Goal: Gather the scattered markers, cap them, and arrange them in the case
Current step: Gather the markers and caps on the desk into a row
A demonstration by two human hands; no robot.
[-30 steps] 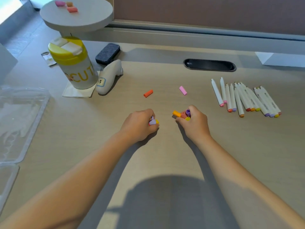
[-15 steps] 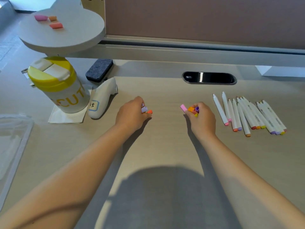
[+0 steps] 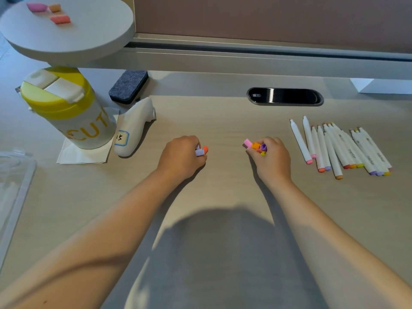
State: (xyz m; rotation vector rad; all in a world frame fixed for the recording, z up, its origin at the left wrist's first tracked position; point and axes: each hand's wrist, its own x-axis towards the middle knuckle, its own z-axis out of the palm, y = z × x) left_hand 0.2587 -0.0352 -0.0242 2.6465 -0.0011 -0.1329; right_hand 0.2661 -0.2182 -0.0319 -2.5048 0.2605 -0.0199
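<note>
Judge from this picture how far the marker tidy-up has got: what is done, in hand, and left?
Done: the markers lie gathered in a row on the desk. In hand: the left hand and right hand each grip loose caps. Left: three caps sit on the round shelf; capping and filling the clear case remain.

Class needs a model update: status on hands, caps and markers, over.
Left hand grips lilac and orange caps. Right hand grips a cap cluster. Markers lie grouped at right, far ends uncapped. Nothing blocking.

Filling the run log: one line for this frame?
phase: gathering caps | left hand: holds caps | right hand: holds caps | markers: piled right, uncapped | case: left edge
</note>
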